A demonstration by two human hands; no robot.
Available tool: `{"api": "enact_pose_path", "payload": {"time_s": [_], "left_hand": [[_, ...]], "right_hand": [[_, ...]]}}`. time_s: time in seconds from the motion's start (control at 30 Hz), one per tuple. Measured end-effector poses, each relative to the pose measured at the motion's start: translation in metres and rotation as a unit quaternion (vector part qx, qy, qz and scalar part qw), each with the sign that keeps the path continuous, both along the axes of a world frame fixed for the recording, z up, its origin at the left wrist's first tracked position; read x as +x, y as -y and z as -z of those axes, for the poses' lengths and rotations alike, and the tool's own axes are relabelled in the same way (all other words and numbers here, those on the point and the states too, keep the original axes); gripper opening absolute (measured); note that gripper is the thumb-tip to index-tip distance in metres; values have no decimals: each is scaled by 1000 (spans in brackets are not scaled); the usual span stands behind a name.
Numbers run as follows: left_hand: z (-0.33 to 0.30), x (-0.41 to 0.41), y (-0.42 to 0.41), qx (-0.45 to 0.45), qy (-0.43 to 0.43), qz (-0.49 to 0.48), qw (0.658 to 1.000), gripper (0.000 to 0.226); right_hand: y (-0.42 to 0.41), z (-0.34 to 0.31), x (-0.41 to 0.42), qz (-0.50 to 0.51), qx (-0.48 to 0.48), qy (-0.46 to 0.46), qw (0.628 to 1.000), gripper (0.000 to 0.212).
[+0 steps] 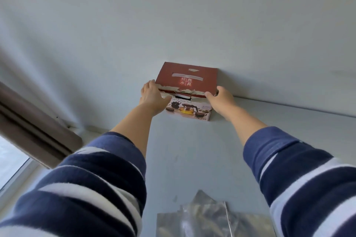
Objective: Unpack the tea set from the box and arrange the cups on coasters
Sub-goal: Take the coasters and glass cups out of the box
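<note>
A pale wall point(173, 15) fills the upper scene, meeting a white bench point(192, 150) that runs beneath it. At far left, a brown curtain point(34, 119) hangs beside a bright window point(13, 161). Two arms in navy-and-white striped sleeves point(92, 184) reach across the bench to a red box point(187, 90) standing at the far edge against the wall, its torn front printed with a teapot and cups. The left hand point(152, 98) grips the box's left side, fingers curled round the corner; the right hand point(221, 100) grips its right side. Crinkled silver foil bags point(212, 219) lie at the bench's near edge.
</note>
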State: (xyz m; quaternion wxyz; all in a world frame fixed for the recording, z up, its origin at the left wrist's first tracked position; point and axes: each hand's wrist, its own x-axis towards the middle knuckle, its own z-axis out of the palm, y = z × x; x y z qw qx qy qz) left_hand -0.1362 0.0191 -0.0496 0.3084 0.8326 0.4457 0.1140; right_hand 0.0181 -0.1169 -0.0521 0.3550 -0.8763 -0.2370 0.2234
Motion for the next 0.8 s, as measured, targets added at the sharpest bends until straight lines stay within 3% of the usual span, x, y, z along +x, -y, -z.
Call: {"api": "enact_pose_path", "payload": {"time_s": [0.07,0.2,0.3,0.4,0.53,0.8], "left_hand": [[0,6,-10,-57,35,-13,998,70],[5,12,-17,-142,110,-39,983,18],[5,10,-15,-142,131,-41,980,26],[5,-2,-14,-161,136,-39,977,15],[8,-23,-10,-166,108,-27,980,48],[-3,-21,0,-140,152,-76,976,41]], "right_hand": [[-6,3,-6,39,17,-18,999,58],[-16,9,-19,130,52,-9,990,48],[-21,7,-29,184,67,-22,980,45],[-21,3,-40,209,63,-21,976,41],[-16,4,-58,223,65,-5,973,38],[-12,1,-68,261,163,-32,951,45]]}}
